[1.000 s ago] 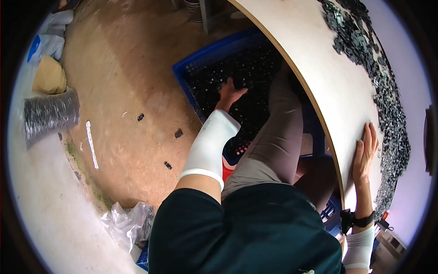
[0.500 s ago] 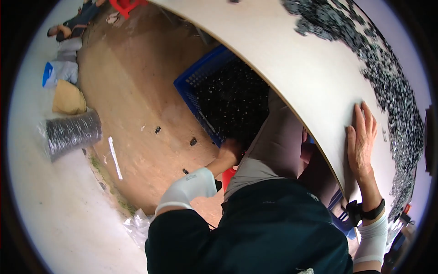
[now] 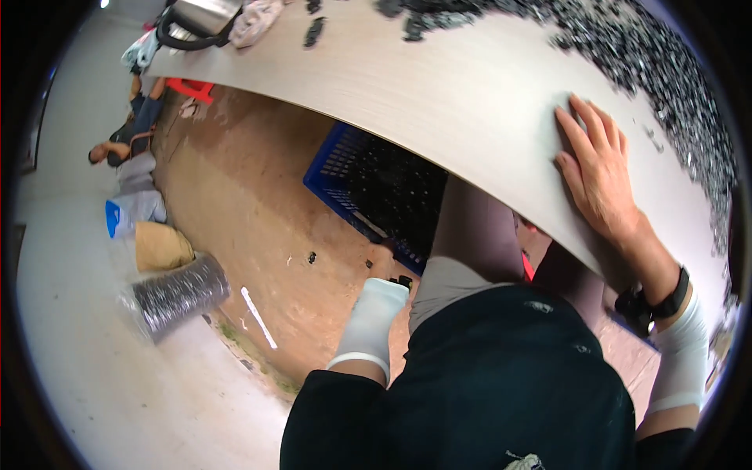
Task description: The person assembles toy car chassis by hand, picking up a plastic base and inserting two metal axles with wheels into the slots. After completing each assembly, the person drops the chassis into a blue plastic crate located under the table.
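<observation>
My right hand [image 3: 601, 176] lies on the pale tabletop [image 3: 470, 102] with its fingers stretched out and holds nothing. Beyond its fingertips spreads a heap of small black shiny pieces [image 3: 627, 55]. Low on my left, my left hand [image 3: 382, 257] is at the near side of a blue plastic basket [image 3: 338, 200]. Its fingers are blurred and partly hidden, so their grip cannot be made out. Many small black pieces [image 3: 392, 188] fill the basket, which stands on the floor partly under the table.
A clear-wrapped dark roll [image 3: 180, 291], a tan sack [image 3: 162, 247] and a white bag with blue [image 3: 137, 213] lie along the left wall. Another person [image 3: 129, 137] is at the far left. A metal pot [image 3: 202, 19] stands on the table's far left end.
The view has swung toward the right, bringing the pot into sight. My right hand stays flat on the table with fingers spread. My left hand has moved back along the basket's near side.
</observation>
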{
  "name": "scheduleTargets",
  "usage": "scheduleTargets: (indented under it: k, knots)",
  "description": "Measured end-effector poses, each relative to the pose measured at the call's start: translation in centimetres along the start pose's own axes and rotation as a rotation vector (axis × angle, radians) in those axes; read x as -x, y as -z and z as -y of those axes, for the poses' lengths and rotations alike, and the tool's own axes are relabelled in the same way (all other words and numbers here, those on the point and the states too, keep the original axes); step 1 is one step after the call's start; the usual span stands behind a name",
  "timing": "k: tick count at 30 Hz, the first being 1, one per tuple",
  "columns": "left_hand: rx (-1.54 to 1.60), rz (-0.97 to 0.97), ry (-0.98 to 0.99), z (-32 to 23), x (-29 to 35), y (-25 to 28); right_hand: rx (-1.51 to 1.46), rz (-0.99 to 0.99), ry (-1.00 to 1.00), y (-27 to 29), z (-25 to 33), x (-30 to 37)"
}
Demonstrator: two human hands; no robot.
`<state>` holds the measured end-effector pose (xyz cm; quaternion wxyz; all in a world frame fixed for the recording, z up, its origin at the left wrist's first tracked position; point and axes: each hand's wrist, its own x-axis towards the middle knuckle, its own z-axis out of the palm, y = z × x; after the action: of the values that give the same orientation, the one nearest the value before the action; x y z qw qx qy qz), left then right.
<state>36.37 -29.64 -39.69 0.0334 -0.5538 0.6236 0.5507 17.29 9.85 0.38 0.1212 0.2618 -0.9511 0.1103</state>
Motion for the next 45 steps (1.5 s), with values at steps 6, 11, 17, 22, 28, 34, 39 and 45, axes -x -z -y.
scheduleTargets:
  k: [6, 11, 17, 22, 28, 34, 39, 45]
  knots:
    - [-0.129, 0.15, 0.068, -1.4, 1.9, 0.2, 0.078, -0.019, 0.001, -1.3, -1.1, 0.2]
    - [-0.141, 0.174, 0.113, -3.7, 3.5, 1.5, 0.107, -0.015, 0.0, -1.0, -1.5, 0.6]
    - [-0.352, 0.137, 0.19, -5.2, 4.5, 4.6, 0.093, -0.024, 0.012, -0.5, -0.9, 0.4]
    - [-0.944, 0.281, -0.24, -10.9, 3.5, 8.1, -0.04, 0.083, -0.053, 0.2, -0.7, -0.3]
    - [-0.067, 0.217, -0.801, -32.1, 17.9, 4.5, -0.054, 0.143, 0.058, 1.4, -2.0, 0.3]
    - [-0.758, -0.054, -1.514, -47.9, 19.6, -3.1, -0.085, 0.198, 0.135, 1.1, -3.5, 1.2]
    - [-0.84, -0.071, -1.01, -51.5, 15.4, -10.0, -0.12, 0.252, 0.133, 2.0, -3.6, 1.2]
    - [-1.358, 0.224, -1.272, -49.0, 27.1, -14.4, -0.204, 0.288, 0.175, 2.3, -4.6, 0.9]
